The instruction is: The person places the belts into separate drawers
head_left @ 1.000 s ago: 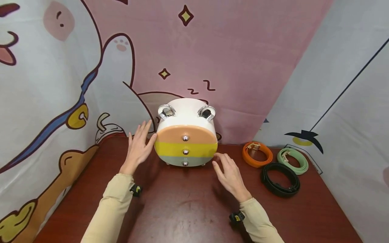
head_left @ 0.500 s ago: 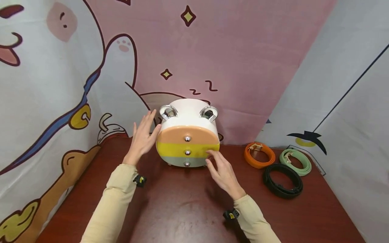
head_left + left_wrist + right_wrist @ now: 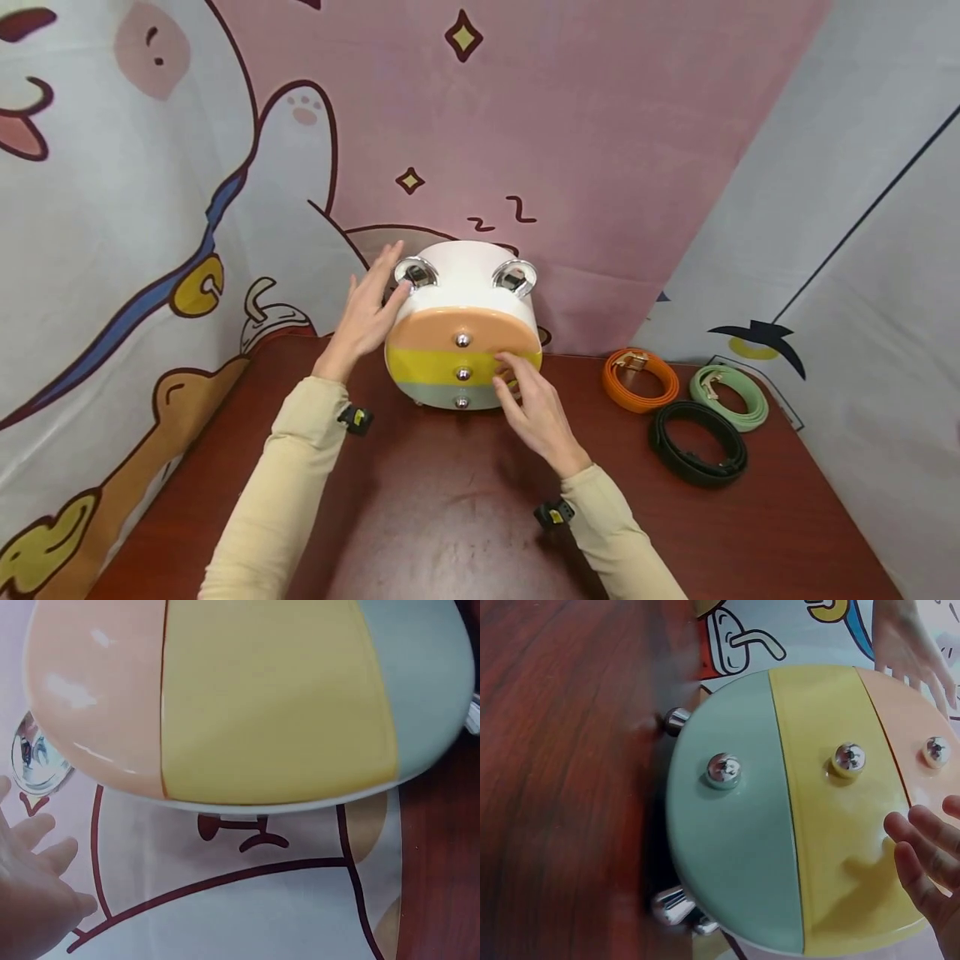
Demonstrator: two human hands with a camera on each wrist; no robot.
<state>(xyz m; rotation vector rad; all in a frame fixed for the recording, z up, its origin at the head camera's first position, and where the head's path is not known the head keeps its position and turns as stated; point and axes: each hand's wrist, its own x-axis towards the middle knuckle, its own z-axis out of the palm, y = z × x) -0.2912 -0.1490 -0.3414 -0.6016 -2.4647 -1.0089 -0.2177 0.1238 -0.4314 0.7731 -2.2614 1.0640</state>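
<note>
A small white drawer cabinet (image 3: pixel 468 287) with two silver ring-shaped eyes stands against the backdrop. Its oval front carries an orange, a yellow (image 3: pixel 825 847) and a pale green drawer (image 3: pixel 739 832), each with a round silver knob. Beside the cabinet's upper left, my left hand (image 3: pixel 366 312) has its fingers extended, the fingertips right at the left eye ring (image 3: pixel 416 273). My right hand (image 3: pixel 538 410) is in front of the yellow drawer's right half, fingers loosely bent around nothing. In the right wrist view its fingers (image 3: pixel 922 825) lie over the yellow front, below the middle knob (image 3: pixel 850 757).
Three coiled belts lie on the dark red table (image 3: pixel 450 517) to the right: an orange belt (image 3: pixel 611 392), a light green belt (image 3: pixel 753 408) and a black belt (image 3: pixel 697 475). A cartoon-printed cloth (image 3: pixel 600 150) hangs behind and along the sides.
My left hand has risen along the cabinet's left side to the eye ring. My right hand has moved left and inward, from beside the cabinet to before its yellow drawer.
</note>
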